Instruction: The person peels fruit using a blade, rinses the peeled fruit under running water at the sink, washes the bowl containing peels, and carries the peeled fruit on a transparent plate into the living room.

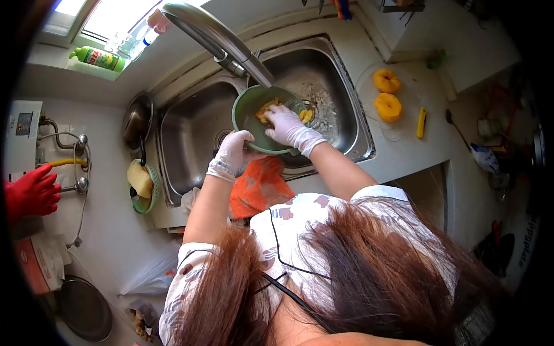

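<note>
A green plastic bowl (239,111) is held tilted over the sink, below the tap. My left hand (234,151), in a thin white glove, grips the near left rim, thumb over the edge. Inside the bowl, my gloved right hand (284,124) has its fingers closed around a clump of yellow-brown pulpy scraps (266,109); the fingertips are partly hidden. Some bright yellow pieces (306,116) show at the bowl's right side. Two orange-yellow pumpkin pieces (388,108) and a yellow-handled peeler or knife (422,122) lie on the counter to the right.
The steel double sink (187,124) has a tall tap (216,40) arching over it. Wet scraps lie in the right basin. An orange cloth (259,187) hangs at the front edge. At left are a pan (138,122) and a green basket (154,190) with a sponge.
</note>
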The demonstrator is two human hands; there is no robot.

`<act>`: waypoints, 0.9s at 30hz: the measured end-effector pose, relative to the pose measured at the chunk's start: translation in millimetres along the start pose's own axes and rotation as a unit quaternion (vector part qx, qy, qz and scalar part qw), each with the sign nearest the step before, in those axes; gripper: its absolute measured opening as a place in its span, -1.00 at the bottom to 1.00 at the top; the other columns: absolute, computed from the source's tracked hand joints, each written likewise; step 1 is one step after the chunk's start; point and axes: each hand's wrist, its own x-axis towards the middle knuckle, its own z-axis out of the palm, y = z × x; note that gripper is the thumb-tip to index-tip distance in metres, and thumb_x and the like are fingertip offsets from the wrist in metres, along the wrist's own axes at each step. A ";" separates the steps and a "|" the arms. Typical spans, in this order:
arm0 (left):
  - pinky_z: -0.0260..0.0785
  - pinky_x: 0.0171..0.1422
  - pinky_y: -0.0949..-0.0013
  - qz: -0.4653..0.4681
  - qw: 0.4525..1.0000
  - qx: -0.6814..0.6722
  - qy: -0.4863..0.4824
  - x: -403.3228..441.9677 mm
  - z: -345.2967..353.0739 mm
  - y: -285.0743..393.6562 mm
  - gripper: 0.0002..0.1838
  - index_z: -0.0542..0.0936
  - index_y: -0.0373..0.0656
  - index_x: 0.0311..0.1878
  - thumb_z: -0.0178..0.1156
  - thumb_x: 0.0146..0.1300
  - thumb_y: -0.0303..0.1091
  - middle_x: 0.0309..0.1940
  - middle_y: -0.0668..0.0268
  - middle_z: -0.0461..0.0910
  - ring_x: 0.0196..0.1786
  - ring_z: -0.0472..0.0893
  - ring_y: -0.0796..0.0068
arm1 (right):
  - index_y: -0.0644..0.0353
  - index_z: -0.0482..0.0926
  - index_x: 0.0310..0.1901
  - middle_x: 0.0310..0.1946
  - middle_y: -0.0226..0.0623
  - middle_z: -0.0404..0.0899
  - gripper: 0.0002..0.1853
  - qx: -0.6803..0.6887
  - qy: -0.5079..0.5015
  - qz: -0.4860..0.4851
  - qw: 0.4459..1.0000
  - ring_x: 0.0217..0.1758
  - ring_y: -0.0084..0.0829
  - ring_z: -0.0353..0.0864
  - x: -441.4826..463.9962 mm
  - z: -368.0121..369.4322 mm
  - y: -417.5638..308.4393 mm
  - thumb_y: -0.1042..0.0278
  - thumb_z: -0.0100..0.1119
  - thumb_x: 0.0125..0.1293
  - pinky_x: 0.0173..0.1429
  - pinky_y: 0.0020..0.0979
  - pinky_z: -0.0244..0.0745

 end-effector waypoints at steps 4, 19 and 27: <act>0.60 -0.09 -0.07 -0.007 1.000 -0.025 0.011 -5.2 -5.7 -0.7 -0.75 0.42 -0.34 -0.14 0.02 0.06 -0.52 -0.22 0.11 0.48 -0.15 0.59 0.12 | 0.03 0.49 0.13 0.24 -0.22 0.35 -0.47 -0.060 -0.055 -0.108 0.991 0.35 -0.15 0.25 1.9 -44.3 -15.1 0.04 0.22 0.12 0.34 -0.16 0.18; 0.58 -0.08 -0.11 0.009 0.995 0.095 0.025 -23.5 -13.0 22.0 -0.68 0.38 -0.42 -0.08 0.02 0.05 -0.51 -0.18 0.01 0.47 -0.16 0.59 -0.02 | 0.07 0.35 0.24 0.24 -0.15 0.28 -0.33 -0.021 -0.131 -0.060 0.989 0.32 -0.09 0.25 6.3 -6.9 -8.5 -0.10 0.19 0.16 0.37 -0.18 0.19; 0.61 -0.17 -0.07 0.007 0.979 0.196 0.059 -36.4 9.3 48.6 -0.67 0.44 -0.36 -0.08 0.03 0.02 -0.50 -0.19 0.06 0.46 -0.16 0.59 0.04 | 0.14 0.30 0.25 0.22 -0.06 0.29 -0.27 0.051 -0.098 0.018 0.994 0.28 -0.07 0.31 7.3 7.3 -16.8 -0.14 0.20 0.14 0.34 -0.17 0.22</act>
